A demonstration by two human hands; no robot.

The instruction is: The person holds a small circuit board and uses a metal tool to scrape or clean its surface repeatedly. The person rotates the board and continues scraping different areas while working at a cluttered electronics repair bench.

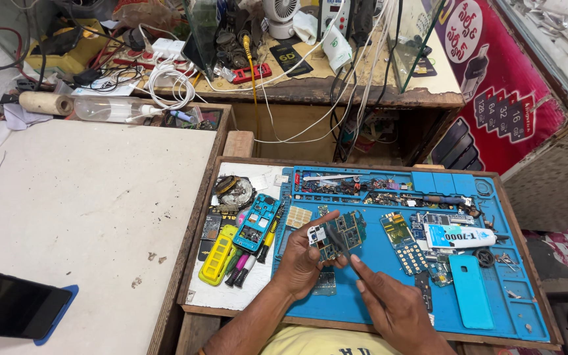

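One circuit board (pixel 340 235) gripped in left hand (pixel 300 266).

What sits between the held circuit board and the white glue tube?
Head view: a second green circuit board with a keypad strip lies on the blue mat between the held circuit board and glue tube.

I see a bright, evenly lit daylight scene, with soft light that seems to come from above and the left, so the pale worktop (pixel 80 210) looks almost washed out while the blue repair mat (pixel 389 283) keeps strong, saturated colour. Shadows are faint and short, the deepest dark sitting under the wooden shelf (pixel 363 98) at the back, and a mild sheen shows on the dark phone screen (pixel 11 306) at lower left. Focus is sharp across the centre, the wide lens bends straight edges outward near the frame borders, and the small parts look slightly soft.
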